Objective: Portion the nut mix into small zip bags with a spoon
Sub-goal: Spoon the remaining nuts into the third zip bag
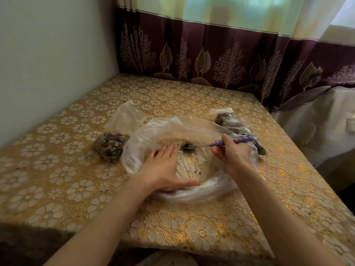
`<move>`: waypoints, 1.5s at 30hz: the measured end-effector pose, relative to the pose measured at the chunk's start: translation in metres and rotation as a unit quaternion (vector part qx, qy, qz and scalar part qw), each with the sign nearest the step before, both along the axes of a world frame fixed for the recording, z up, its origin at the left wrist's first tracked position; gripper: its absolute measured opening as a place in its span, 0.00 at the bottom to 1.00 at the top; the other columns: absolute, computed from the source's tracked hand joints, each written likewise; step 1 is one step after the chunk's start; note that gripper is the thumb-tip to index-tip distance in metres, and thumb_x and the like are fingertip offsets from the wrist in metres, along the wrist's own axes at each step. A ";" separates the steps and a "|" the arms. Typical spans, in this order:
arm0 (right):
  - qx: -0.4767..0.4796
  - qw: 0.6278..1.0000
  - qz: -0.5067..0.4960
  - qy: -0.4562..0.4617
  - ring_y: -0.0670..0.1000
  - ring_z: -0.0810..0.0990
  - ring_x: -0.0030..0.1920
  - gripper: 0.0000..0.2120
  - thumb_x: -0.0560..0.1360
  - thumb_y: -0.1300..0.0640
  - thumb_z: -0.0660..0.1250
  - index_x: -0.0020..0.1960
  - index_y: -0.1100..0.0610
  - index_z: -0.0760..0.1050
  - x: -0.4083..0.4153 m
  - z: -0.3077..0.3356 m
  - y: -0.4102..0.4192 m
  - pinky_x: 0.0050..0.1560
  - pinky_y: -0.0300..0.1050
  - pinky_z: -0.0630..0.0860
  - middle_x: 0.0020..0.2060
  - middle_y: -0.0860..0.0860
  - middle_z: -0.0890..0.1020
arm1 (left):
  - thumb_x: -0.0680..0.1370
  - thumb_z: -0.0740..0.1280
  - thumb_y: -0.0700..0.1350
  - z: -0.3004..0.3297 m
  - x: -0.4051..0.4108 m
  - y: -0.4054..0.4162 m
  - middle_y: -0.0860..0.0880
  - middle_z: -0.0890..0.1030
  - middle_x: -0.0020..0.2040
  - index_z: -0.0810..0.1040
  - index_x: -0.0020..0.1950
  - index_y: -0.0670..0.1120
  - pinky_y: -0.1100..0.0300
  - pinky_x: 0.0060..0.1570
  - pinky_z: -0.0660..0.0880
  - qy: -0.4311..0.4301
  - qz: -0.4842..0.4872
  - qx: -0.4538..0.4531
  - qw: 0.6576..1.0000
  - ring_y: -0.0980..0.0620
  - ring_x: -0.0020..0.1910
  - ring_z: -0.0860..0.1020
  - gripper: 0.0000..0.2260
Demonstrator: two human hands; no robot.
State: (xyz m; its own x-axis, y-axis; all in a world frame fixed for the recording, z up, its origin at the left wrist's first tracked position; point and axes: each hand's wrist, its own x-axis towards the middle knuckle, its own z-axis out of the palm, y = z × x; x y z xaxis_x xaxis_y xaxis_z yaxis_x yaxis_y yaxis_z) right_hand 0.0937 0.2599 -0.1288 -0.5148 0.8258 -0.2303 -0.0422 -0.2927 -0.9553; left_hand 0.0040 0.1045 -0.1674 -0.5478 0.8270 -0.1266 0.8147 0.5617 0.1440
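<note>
1. Large clear plastic bag [192, 127]: lies spread open with its rim rolled down on the table [57, 169], which wears a gold floral cover; taken here as the landmark.
2. Left hand [163, 167]: rests flat on the near-left rim of the large bag, fingers straight and together, thumb along the rolled edge, grasping nothing.
3. Right hand [233, 153]: held over the right side of the large bag, fingers curled round the purple handle of the spoon [211, 144].
4. Spoon bowl: lies near the middle of the large bag, carrying a small dark heap of nut mix [187, 144]; only crumbs show elsewhere on the bag's floor.
5. Filled small zip bag [109, 146]: just beside the large bag's left edge, its open clear top leaning toward the wall.
6. Second filled small bag [228, 120]: at the large bag's far-right edge, partly behind the right hand.
7. Purple patterned curtain [211, 60]: hangs beyond the large bag, along the table's far side.
</note>
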 end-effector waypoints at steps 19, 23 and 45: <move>-0.103 0.989 0.005 0.102 0.51 0.81 0.35 0.10 0.78 0.63 0.64 0.40 0.67 0.74 -0.008 -0.003 0.003 0.31 0.37 0.79 0.30 0.57 0.82 | 0.52 0.41 0.81 -0.002 0.000 -0.001 0.50 0.37 0.76 0.36 0.75 0.45 0.46 0.72 0.40 0.008 0.003 0.011 1.000 0.53 0.75 0.38 0.61; -0.129 0.983 0.020 0.129 0.50 0.81 0.33 0.10 0.78 0.62 0.63 0.41 0.67 0.74 -0.002 0.002 0.002 0.31 0.38 0.79 0.31 0.57 0.81 | 0.53 0.43 0.82 -0.003 -0.002 0.000 0.50 0.37 0.76 0.37 0.76 0.45 0.46 0.72 0.41 0.003 0.012 0.014 1.000 0.52 0.75 0.39 0.61; 0.013 0.988 0.089 0.129 0.48 0.82 0.28 0.26 0.80 0.47 0.58 0.38 0.66 0.79 -0.012 0.063 -0.018 0.27 0.36 0.77 0.28 0.56 0.83 | 0.76 0.66 0.39 0.073 -0.025 -0.062 0.59 0.75 0.39 0.75 0.53 0.48 0.74 0.36 0.73 0.090 0.067 0.615 0.780 0.63 0.38 0.75 0.07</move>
State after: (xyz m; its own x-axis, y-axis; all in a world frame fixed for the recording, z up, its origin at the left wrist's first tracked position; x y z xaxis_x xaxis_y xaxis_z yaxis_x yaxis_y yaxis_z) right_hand 0.0815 0.2423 -0.0657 -0.6917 0.7202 -0.0526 -0.2351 -0.2936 -0.9266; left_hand -0.0210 0.0426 -0.0947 -0.5577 0.1953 0.8068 0.8294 0.1700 0.5322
